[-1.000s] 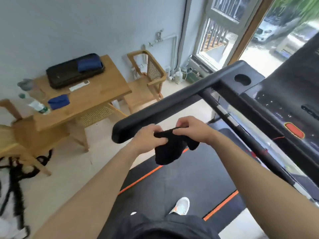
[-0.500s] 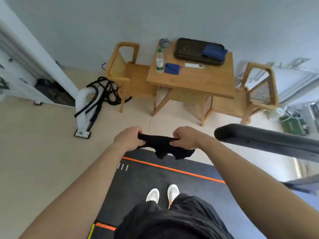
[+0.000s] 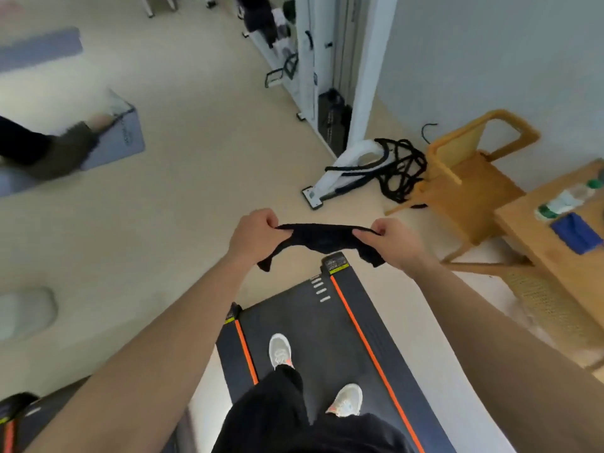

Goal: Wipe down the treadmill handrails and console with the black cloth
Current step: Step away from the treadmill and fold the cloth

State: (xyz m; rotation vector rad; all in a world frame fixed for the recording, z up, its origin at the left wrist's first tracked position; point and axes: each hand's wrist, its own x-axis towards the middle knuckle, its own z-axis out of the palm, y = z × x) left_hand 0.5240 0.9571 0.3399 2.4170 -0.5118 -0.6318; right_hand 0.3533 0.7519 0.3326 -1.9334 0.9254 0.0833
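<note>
cloth (image 3: 322, 238) between both hands, above treadmill belt (image 3: 327, 328) | chair (image 3: 470, 178) right

Wooden table (image 3: 555, 243) cut off at right edge, blurred figure (image 3: 49, 148) cropped at left edge

A home gym or small fitness room, by the look of it. Underfoot runs a dark treadmill belt with orange side stripes (image 3: 327, 335), set on a pale beige floor (image 3: 183, 178). Over on the left lies a blue-grey exercise mat (image 3: 127, 138) with someone's leg on it. Against the pale wall stands a white cable weight machine (image 3: 313, 60), with coiled black ropes (image 3: 402, 168) at its foot. On the right, a light wooden armchair (image 3: 470, 178) and a wooden table (image 3: 555, 237).
</note>
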